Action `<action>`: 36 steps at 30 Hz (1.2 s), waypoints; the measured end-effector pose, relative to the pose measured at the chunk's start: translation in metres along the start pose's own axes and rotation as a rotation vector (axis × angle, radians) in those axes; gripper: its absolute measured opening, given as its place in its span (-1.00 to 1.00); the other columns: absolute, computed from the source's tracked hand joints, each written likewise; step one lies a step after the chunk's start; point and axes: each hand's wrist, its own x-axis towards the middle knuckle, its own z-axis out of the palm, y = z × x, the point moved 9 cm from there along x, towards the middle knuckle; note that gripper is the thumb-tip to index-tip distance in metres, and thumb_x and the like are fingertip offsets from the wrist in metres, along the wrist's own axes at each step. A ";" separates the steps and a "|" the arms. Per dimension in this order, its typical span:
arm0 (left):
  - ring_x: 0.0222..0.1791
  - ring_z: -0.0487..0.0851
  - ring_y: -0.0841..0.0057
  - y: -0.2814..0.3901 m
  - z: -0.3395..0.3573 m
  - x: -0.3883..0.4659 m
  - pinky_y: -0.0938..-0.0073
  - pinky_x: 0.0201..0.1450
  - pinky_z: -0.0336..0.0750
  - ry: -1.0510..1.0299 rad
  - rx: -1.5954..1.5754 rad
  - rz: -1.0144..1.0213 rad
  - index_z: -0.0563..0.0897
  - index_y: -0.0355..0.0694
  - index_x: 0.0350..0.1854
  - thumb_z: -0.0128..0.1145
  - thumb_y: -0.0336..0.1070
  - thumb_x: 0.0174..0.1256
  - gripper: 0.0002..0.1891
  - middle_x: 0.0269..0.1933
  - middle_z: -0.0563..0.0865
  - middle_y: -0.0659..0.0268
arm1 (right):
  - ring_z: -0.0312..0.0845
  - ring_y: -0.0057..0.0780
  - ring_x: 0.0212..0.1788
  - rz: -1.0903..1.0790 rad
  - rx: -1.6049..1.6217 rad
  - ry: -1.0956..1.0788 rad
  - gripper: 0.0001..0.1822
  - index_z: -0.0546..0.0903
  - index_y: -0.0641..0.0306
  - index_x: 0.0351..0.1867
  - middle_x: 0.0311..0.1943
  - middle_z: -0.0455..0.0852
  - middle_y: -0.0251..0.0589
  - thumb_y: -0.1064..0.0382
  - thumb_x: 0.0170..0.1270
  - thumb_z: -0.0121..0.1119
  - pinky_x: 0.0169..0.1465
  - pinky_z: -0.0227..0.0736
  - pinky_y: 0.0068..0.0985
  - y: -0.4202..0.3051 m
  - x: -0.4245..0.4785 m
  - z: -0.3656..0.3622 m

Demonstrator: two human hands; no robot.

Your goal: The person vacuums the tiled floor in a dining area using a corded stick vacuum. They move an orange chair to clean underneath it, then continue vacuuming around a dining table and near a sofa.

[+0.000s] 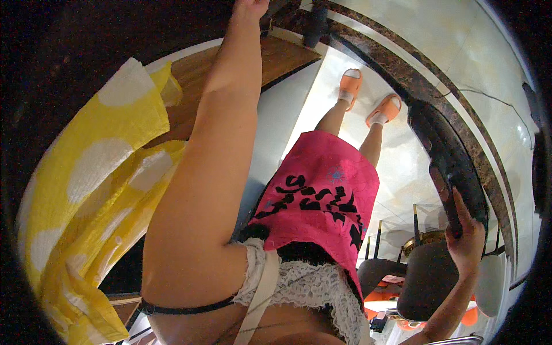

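Observation:
My left arm reaches up the view, and my left hand is cut off by the top edge, so its fingers and anything in them are hidden. It is nearest to the dark area beyond a brown wooden surface. On the right, my right hand is closed around a dark, narrow object, whose kind I cannot make out against the long black shape behind it. A yellow cloth with large white dots hangs in folds left of my left arm.
Dark-backed chairs stand at the lower right, near orange items. My feet, in orange slippers, are on a pale, shiny floor with a brown stone border. My pink garment bears black lettering.

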 end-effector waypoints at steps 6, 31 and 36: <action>-0.03 0.54 0.24 0.005 0.016 -0.008 0.25 0.06 0.56 -0.065 -0.046 -0.003 0.47 -0.43 0.00 -0.16 -0.51 0.40 -0.78 -0.03 0.56 0.08 | 0.58 0.03 -0.47 -0.154 -0.030 0.043 -0.13 0.31 -0.16 0.32 -0.47 0.65 0.04 0.51 -0.15 0.16 -0.37 0.45 -0.17 -0.050 0.058 0.019; -0.12 0.62 0.31 -0.020 0.016 0.004 0.25 0.02 0.60 -0.031 0.033 -0.010 0.43 -0.39 0.08 -0.17 -0.49 0.41 -0.74 -0.07 0.61 0.14 | 0.64 -0.02 -0.21 0.309 -0.072 0.021 -0.15 0.37 -0.05 0.30 -0.05 0.63 0.03 0.57 -0.18 0.15 -0.17 0.53 -0.29 0.014 -0.127 -0.003; -0.14 0.62 0.31 -0.033 0.027 -0.001 0.25 0.00 0.62 -0.081 0.037 -0.072 0.44 -0.38 0.06 -0.14 -0.50 0.40 -0.76 -0.09 0.61 0.13 | 0.60 -0.11 -0.01 0.346 0.120 0.036 -0.16 0.35 0.06 0.31 0.10 0.56 -0.02 0.58 -0.19 0.08 0.00 0.50 -0.33 0.031 -0.143 0.016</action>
